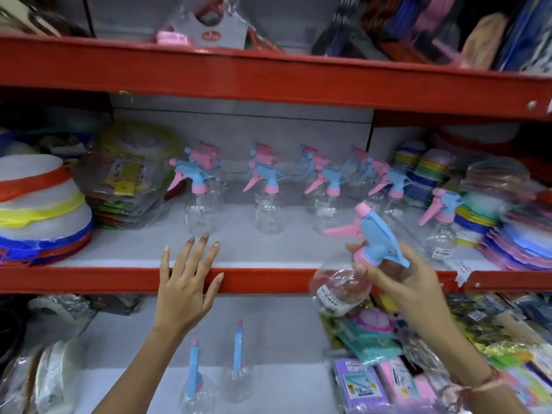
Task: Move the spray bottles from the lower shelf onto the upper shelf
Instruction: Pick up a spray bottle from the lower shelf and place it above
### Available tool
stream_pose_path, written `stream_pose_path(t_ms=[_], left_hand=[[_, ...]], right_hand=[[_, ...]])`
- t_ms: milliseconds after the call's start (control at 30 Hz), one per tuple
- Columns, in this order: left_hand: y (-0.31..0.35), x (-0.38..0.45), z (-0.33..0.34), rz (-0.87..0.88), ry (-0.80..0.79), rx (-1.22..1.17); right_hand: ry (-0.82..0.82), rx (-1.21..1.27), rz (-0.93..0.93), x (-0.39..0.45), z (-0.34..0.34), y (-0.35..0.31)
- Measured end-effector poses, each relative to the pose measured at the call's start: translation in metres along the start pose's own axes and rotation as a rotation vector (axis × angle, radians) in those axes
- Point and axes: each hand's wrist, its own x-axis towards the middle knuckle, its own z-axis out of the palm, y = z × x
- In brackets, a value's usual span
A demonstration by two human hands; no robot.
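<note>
My right hand (400,279) grips a clear spray bottle (343,289) with a blue and pink trigger head, tilted in front of the red shelf edge (268,280). My left hand (188,282) is spread flat, fingers apart, over that same edge and holds nothing. On the upper shelf (134,249) stand several matching spray bottles in rows, among them a front left bottle (201,204) and a far right bottle (442,228). Two spray bottles (195,380) (237,372) stand on the lower shelf (268,339) below my arms.
Stacked white bowls with coloured rims (38,210) sit at the upper shelf's left, bagged goods (125,186) beside them. Stacked coloured plates (513,222) fill the right. Packaged items (403,369) crowd the lower shelf's right. A higher red shelf (268,73) runs overhead.
</note>
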Motion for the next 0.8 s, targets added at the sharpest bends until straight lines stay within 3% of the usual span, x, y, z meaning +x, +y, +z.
stream_pose_path(t_ms=[200,500,800], left_hand=[[0.003,-0.001,-0.005,-0.016,0.004,-0.024],[0.004,-0.001,-0.007,-0.029,-0.032,-0.026],[0.004,0.000,-0.007,-0.032,-0.040,-0.024]], right_hand=[[0.122,-0.050,-0.092,0.063,-0.023,-0.005],[0.160,-0.246,0.004,0.114,-0.028,0.052],[0.198,-0.231,0.071,0.115,-0.022,0.065]])
